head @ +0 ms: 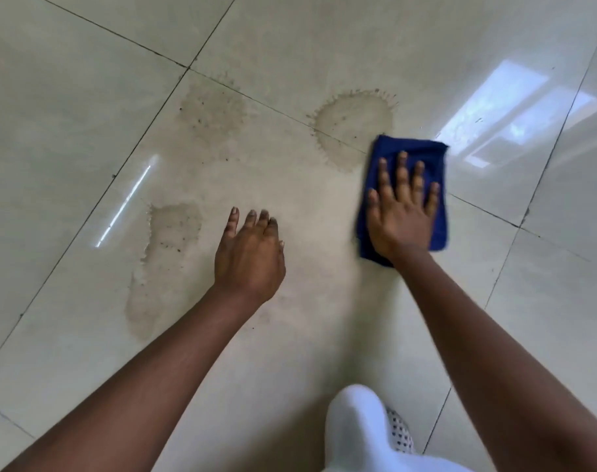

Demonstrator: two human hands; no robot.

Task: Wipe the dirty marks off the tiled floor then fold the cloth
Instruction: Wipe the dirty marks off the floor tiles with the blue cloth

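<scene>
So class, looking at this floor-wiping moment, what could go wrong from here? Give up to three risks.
1. The blue cloth sits beside the round stain; a careless stroke might smear its gritty specks across cleaner tile.
2. The left hand bears on glossy, possibly damp floor and could slip.
3. Two more marks, the long footprint-like stain and the upper patch, could be missed.

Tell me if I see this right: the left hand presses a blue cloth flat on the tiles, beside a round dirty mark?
Not quite: the head view shows the right hand pressing the blue cloth flat beside the round dirty mark. The left hand is bare.
</scene>
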